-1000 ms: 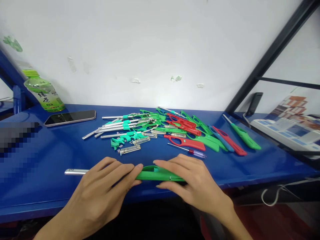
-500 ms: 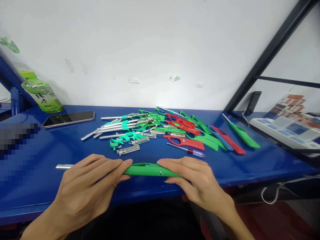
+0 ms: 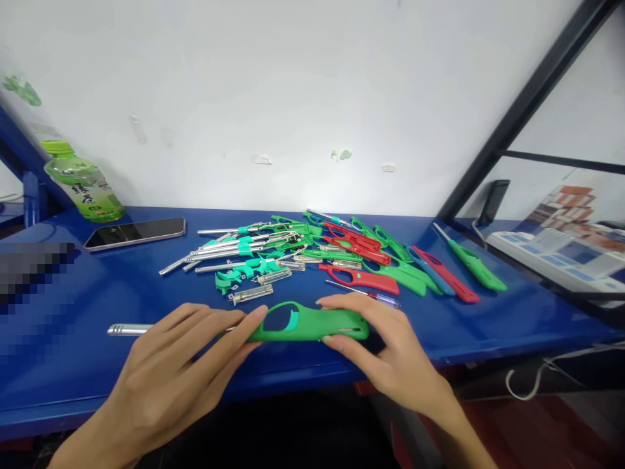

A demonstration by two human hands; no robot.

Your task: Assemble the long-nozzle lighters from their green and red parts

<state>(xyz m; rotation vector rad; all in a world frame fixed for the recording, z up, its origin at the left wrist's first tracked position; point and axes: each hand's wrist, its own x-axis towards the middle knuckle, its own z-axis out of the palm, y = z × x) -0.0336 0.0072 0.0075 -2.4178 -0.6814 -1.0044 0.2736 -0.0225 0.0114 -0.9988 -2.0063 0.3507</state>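
- the left hand (image 3: 166, 371) is closed in a pinch on the neck of the long green plastic lighter (image 3: 312, 326), its silver metal tube (image 3: 127, 330) jutting out past the knuckles
- the right hand (image 3: 395, 345) is part open, fingers and thumb bracketing and gripping the rounded butt
- the lighter, held level above the near part of the glossy blue tabletop (image 3: 58, 365), has just rolled from its narrow edge to its broad face, so the oval loop, teal trigger (image 3: 293, 320) and thin slot can be seen
- beyond lie a clear purple-handled screwdriver (image 3: 385, 300), ribbed transparent tanks (image 3: 252, 294) and a matte red handle shell (image 3: 374, 280)
- farther back stands a green-capped plastic bottle (image 3: 97, 195)
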